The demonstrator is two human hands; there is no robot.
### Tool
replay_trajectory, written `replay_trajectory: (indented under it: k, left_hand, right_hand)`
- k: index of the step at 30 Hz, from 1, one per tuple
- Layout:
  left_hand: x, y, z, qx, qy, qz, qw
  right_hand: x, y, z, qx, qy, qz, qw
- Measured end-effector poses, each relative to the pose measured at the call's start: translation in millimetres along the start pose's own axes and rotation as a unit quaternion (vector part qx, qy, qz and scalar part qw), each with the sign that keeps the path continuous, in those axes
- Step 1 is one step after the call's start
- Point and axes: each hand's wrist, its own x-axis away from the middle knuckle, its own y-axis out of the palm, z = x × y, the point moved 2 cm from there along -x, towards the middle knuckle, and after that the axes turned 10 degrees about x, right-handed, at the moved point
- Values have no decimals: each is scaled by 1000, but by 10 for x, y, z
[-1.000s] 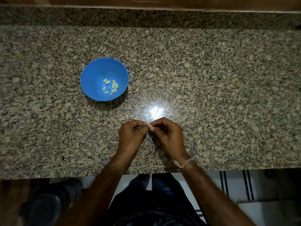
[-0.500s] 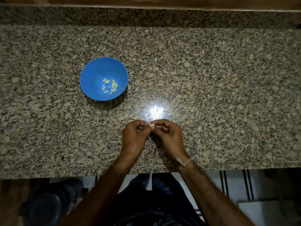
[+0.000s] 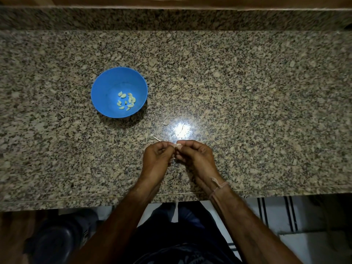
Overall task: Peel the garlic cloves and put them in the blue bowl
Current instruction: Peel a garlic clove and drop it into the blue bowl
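A small pale garlic clove [image 3: 178,145] sits pinched between my two hands just above the granite counter [image 3: 247,92], near its front edge. My left hand [image 3: 157,159] holds it with curled fingers from the left, and my right hand [image 3: 196,157] pinches it from the right; most of the clove is hidden by my fingertips. The blue bowl [image 3: 106,86] stands up and to the left of my hands, with several peeled cloves [image 3: 126,101] lying in its bottom.
Bits of garlic skin [image 3: 165,123] and a thin stem piece [image 3: 157,138] lie on the counter between the bowl and my hands. A bright light reflection [image 3: 181,128] shines there. The counter's raised back ledge [image 3: 171,18] runs along the top.
My hands have stayed in the same spot, working at the clove; the fingers have shifted only slightly. The bowl has not moved.
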Motion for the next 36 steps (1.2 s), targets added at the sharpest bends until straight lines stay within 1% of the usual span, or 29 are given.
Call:
replay_trajectory:
  k: [2,7,10,13,15,18,22,25,29,33,36]
  left_hand:
    - [-21,-18,-30,18,-15,10,1000]
    - [-35,-54,-50,1,-22,44,999]
    - [-75,-104,-63,-69,12,68,995]
    - [-91,-141,-44,-155,63,88,982]
    - [-70,-134,-18,-189,93,89,974]
    - [-45,-93,9,-184,122,70,973]
    - [21,-43,68,-159,134,24,978]
    - [35,-48,76,-169,152,18,974]
    - [35,-62,109,-216,182,22,959]
    - [63,-70,168,-251,239,3,938]
    - [58,-82,176,-286,270,-12,919]
  right_hand:
    - [-15,-23,-5,-22,19,3,1000]
    - [-19,-37,-10,-64,47,11,997]
    - [-18,-39,-11,-89,61,13,994]
    - [-25,-65,-19,-107,72,15,992]
    - [-31,-72,-21,-103,74,12,992]
    - [-28,-67,-24,-95,75,6,993]
    - [-27,-61,-39,-94,77,2,993]
    - [-31,-50,-36,-92,77,-2,993]
    - [-23,-55,-43,-71,65,-5,995]
    - [-15,-59,-73,-29,44,-5,999]
    - [-10,-80,-101,-16,44,-9,999]
